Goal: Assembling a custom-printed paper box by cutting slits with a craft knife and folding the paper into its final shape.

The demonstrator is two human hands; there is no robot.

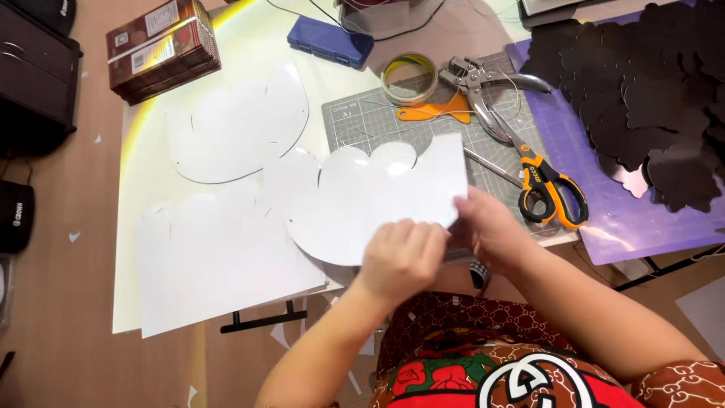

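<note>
While both hands (442, 245) pinch it shut, white card cutout (377, 193), scalloped top, rounded bottom, one straight side.

White scalloped card cutout (377, 196), flat.

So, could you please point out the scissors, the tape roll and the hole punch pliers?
scissors (545, 183): head view, orange-and-black handles.
tape roll (408, 78): head view, ring's near rim.
hole punch pliers (483, 85): head view, metal handles near the pivot.

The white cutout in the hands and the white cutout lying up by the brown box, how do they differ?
The held white cutout is gripped at its near edge by the left hand and right hand, overlapping the grey cutting mat. The far white cutout lies untouched on the white table, off the mat. Both are white sheets with curved, scalloped edges.
</note>
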